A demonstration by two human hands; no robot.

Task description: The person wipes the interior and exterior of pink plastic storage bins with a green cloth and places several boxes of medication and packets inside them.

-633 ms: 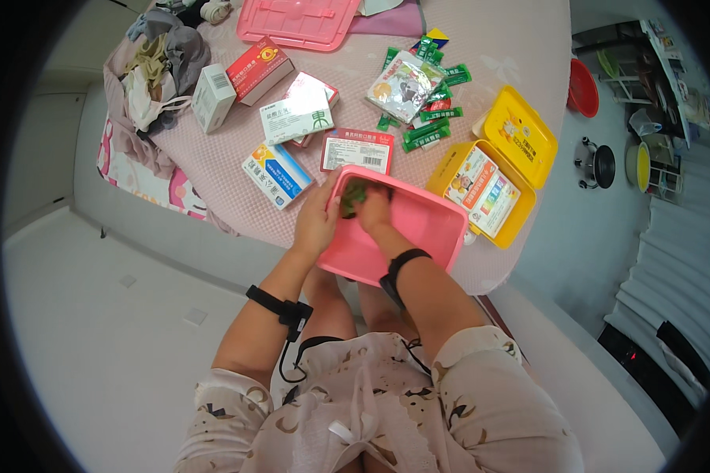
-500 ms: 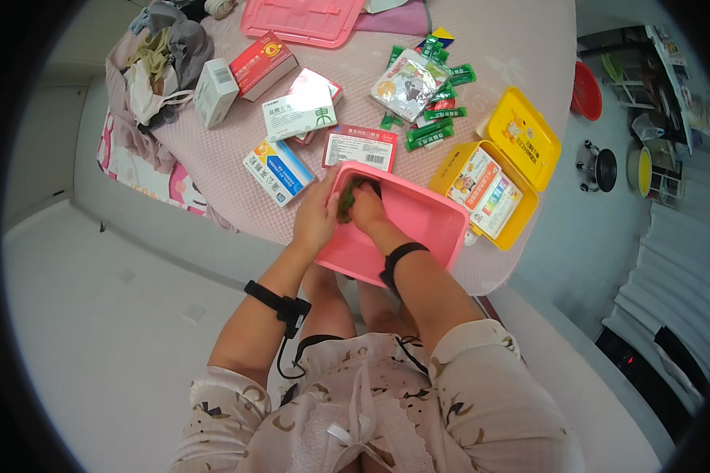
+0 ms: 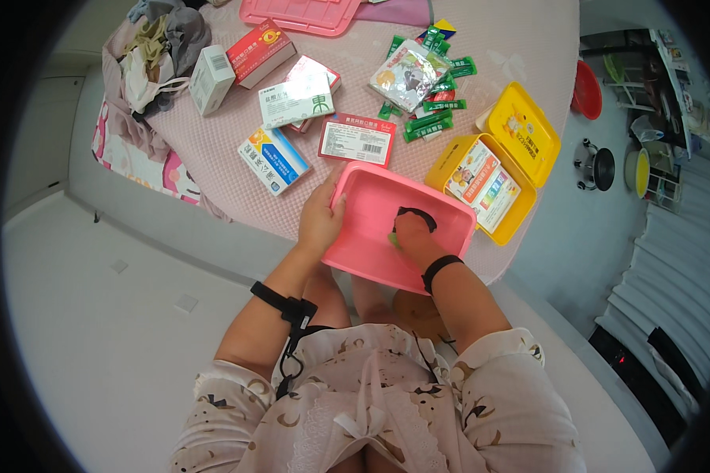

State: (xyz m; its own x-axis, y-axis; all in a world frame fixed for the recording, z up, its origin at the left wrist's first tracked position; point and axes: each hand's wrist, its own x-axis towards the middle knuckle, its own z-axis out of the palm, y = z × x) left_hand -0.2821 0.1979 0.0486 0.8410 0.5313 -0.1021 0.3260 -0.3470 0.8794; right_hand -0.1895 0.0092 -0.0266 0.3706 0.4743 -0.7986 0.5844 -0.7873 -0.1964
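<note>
A pink plastic box (image 3: 368, 206) is tilted toward me at the near edge of the bed-like surface. My left hand (image 3: 321, 217) is closed on its left wall, thumb over the rim. Inside the box, my right hand (image 3: 412, 230) presses a bunched dark and green cloth (image 3: 422, 214) against the bottom. Most of that cloth is hidden under the fingers. Just beyond the box lies a red and white medicine box (image 3: 356, 140). A blue, white and orange medicine box (image 3: 274, 162) rests past my left hand.
An open yellow box (image 3: 511, 230) with a printed card inside stands to the right. Green sachets (image 3: 428, 124) surround a clear packet (image 3: 408, 75) farther back. More medicine boxes (image 3: 296, 101), a pink lid (image 3: 300, 16) and heaped clothes (image 3: 183, 47) lie at the far left and back.
My right hand has moved with the cloth from the left end of the pink box toward its right half. My left hand keeps its hold on the left wall.
</note>
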